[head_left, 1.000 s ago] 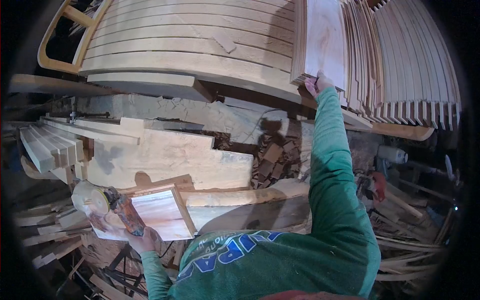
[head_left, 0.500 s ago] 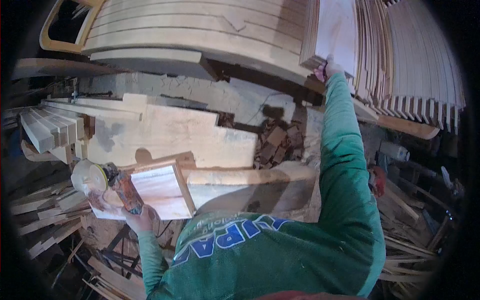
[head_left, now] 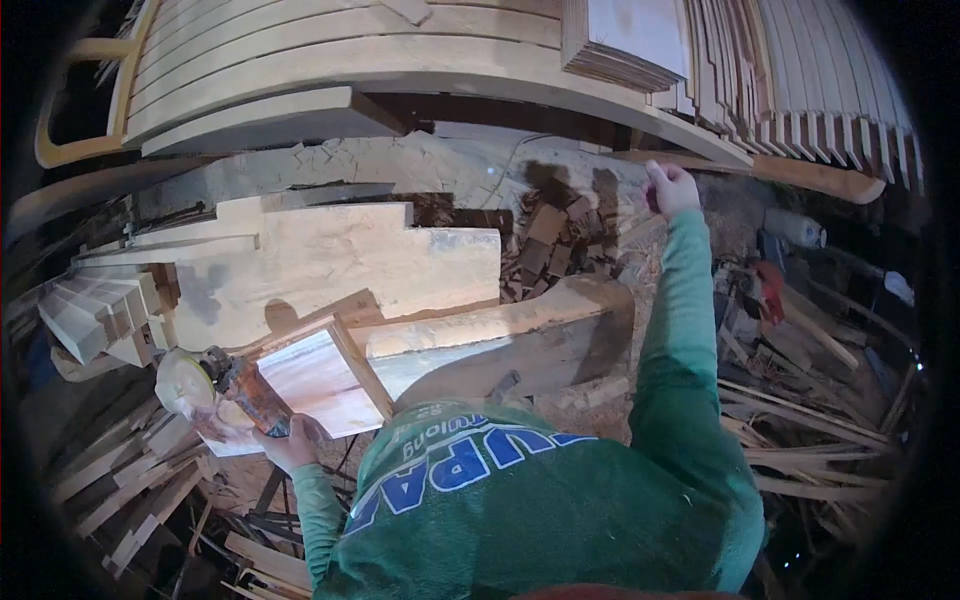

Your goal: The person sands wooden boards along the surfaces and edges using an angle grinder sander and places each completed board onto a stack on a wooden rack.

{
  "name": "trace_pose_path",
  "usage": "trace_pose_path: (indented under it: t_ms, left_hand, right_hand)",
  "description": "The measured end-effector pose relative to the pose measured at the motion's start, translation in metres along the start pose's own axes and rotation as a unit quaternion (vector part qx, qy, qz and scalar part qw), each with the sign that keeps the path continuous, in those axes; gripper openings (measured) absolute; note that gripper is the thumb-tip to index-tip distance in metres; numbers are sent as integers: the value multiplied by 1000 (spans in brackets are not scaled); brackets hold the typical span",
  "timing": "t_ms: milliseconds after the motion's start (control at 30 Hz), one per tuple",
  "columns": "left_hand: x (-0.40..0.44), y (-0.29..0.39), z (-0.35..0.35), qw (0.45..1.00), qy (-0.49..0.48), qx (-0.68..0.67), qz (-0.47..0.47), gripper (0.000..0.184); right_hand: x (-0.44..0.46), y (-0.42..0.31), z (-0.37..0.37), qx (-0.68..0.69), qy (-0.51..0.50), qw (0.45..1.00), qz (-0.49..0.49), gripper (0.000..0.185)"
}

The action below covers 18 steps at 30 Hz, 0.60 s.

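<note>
My left hand (head_left: 292,443) is wrapped round the body of a power sander (head_left: 250,392) at the lower left. The sander's round pale disc (head_left: 184,382) faces left, over a wooden panel (head_left: 318,380) with a light, streaked face. My right hand (head_left: 672,188) is in the air at the end of the stretched arm, its fingers curled together; I cannot make out anything in them. Beyond it, at the top, lies a stack of flat boards (head_left: 630,40), apart from the hand.
A slatted wooden bench (head_left: 330,60) spans the top, with rows of thin slats (head_left: 830,80) at the right. A pale worktop (head_left: 340,255) lies centre left. Offcuts (head_left: 545,240) are heaped mid-view; scrap strips (head_left: 820,450) lie lower right.
My right hand has let go of the board stack and drawn back toward me. The left hand keeps its hold on the sander. The view has shifted a little.
</note>
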<state>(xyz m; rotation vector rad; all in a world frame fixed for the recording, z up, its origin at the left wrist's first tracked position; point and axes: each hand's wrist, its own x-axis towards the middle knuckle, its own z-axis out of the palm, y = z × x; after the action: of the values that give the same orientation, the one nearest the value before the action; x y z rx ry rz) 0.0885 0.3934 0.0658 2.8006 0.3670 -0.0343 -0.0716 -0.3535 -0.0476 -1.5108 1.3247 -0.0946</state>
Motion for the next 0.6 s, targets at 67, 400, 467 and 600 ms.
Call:
trace_pose_path:
  t_ms: [67,400,467,600]
  left_hand:
    - [-3,0,1,1000,5,-6,-2,81]
    - [5,-3,-4,999,-34,25,-14,85]
    - [5,-4,-2,1000,-9,4,2,82]
    - [8,-18,-7,997,-36,-68,13,69]
  right_hand:
    - [-19,7,2,-12,22,1000,10,32]
    - [-118,-49,117,-229,-73,955,-174,46]
    - [-157,-60,158,-76,-184,969,-146,44]
    - [-268,-95,226,26,-333,928,-165,28]
